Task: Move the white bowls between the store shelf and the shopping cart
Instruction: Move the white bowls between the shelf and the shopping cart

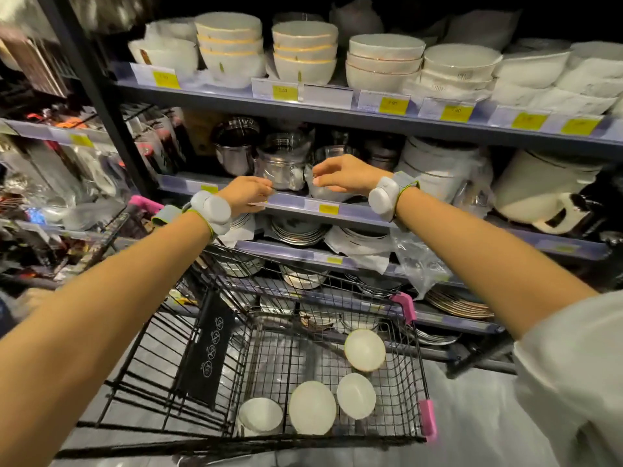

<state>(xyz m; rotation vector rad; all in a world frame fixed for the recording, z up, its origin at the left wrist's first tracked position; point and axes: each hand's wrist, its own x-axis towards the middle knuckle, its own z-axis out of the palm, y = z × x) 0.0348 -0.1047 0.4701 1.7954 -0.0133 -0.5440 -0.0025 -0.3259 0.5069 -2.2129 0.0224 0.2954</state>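
left hand (pixel 247 193): fingers loosely curled, holding nothing, at the front edge of the second shelf (pixel 350 210) | right hand (pixel 344 175): loosely curled, holding nothing, just above that edge | white bowls (pixel 305 52): stacked along top shelf front edge | four more in shopping cart (pixel 409 382), by its right side

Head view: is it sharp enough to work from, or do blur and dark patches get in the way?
Head view: cart bowls sharp and lit; left edge smeared with motion blur; top right falls into black; wide-angle bends the shelf edges.
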